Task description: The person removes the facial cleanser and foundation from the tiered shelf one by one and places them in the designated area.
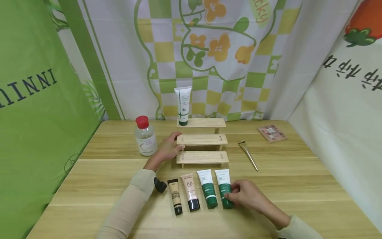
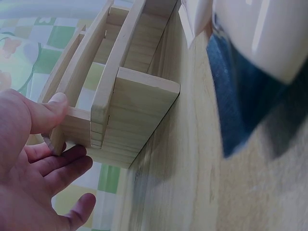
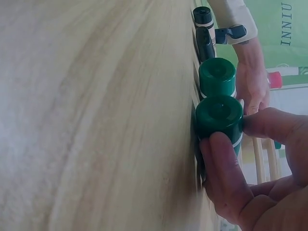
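Note:
A three-tier wooden display stand [image 1: 203, 157] stands mid-table. My left hand [image 1: 167, 147] grips the left end of its middle step; the left wrist view shows the thumb on top and fingers [image 2: 72, 161] beneath. At the front, my right hand [image 1: 248, 195] pinches the green cap end of the rightmost white-and-green tube [image 1: 223, 177], which lies on the table. In the right wrist view, thumb and fingers stand on opposite sides of that cap [image 3: 219, 118]. Beside it lie another white-and-green tube [image 1: 207, 189], a pink BB cream tube [image 1: 190, 187] and a small beige tube [image 1: 174, 194] with black ends.
A white tube [image 1: 184, 104] stands upright on the top step's left end. Left of the stand is a clear bottle [image 1: 146, 142] with a red cap. To the right lie a brush [image 1: 248, 156] and a makeup palette [image 1: 272, 133]. Patterned curtains [image 1: 167, 66] hang behind the table.

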`<action>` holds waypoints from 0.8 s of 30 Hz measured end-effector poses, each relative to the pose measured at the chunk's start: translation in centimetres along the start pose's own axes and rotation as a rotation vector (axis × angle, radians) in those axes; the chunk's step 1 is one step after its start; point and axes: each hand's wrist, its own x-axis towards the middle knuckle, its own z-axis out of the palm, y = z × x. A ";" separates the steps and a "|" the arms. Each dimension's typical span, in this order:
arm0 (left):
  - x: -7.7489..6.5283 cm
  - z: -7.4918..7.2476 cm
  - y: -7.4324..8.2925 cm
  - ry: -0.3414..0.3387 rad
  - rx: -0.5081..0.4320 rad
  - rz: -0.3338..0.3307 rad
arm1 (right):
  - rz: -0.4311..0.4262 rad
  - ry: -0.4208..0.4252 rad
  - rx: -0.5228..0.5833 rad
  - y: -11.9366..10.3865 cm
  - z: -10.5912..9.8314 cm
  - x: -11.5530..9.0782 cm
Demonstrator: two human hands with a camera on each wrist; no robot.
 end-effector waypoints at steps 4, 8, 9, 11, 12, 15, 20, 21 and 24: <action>0.0 -0.1 0.0 -0.002 0.006 -0.001 | 0.006 -0.006 0.007 0.0 0.1 0.1; 0.0 -0.1 0.1 -0.002 0.016 0.003 | 0.005 -0.006 0.002 0.0 0.2 0.2; -0.1 -0.2 0.1 -0.002 0.017 0.004 | 0.008 -0.006 0.004 0.0 0.2 0.2; -0.1 -0.2 0.2 -0.002 0.018 0.004 | 0.009 -0.006 0.010 0.0 0.3 0.2; -0.1 -0.1 0.2 -0.002 0.019 0.004 | 0.011 -0.008 0.015 0.0 0.3 0.2; -0.1 -0.1 0.2 -0.003 0.018 0.004 | 0.014 -0.012 0.026 0.0 0.4 0.2; 0.0 -0.1 0.2 -0.006 0.015 0.003 | 0.016 -0.009 0.013 -0.1 0.4 0.2; 0.0 -0.1 0.2 -0.006 0.012 0.002 | 0.017 -0.008 0.010 -0.1 0.3 0.3; -0.1 -0.2 0.2 -0.005 0.004 -0.003 | 0.018 -0.009 0.010 -0.1 0.3 0.4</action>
